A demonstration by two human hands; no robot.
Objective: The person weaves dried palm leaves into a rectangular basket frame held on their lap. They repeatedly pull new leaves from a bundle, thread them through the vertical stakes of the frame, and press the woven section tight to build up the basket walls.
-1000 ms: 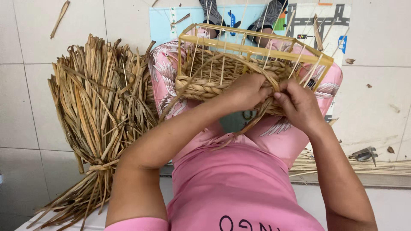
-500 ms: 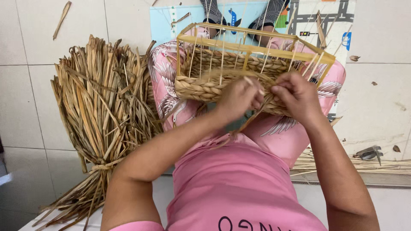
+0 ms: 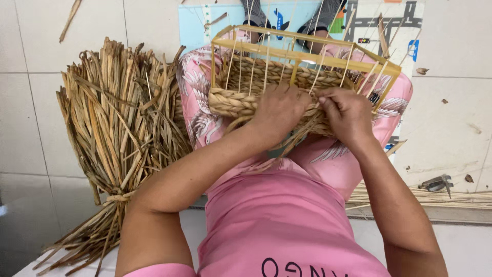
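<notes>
A half-woven basket (image 3: 241,100) rests on my lap, its yellow wooden frame (image 3: 307,54) and thin upright ribs standing above braided straw rows. My left hand (image 3: 279,110) presses on the near woven wall, fingers curled around a straw strand. Close beside it, my right hand (image 3: 348,115) pinches the same straw strand (image 3: 302,134) against the basket's near side. Loose strand ends hang down below both hands toward my pink clothing.
A big tied bundle of dried straw (image 3: 120,138) lies on the tiled floor to my left. More thin straw stalks (image 3: 435,197) and small metal pliers (image 3: 435,183) lie at the right. A printed play mat (image 3: 359,20) lies beyond the basket.
The basket has shifted slightly right in view, and both hands have moved along the near wall, working the straw strand further across. The view has tilted a little.
</notes>
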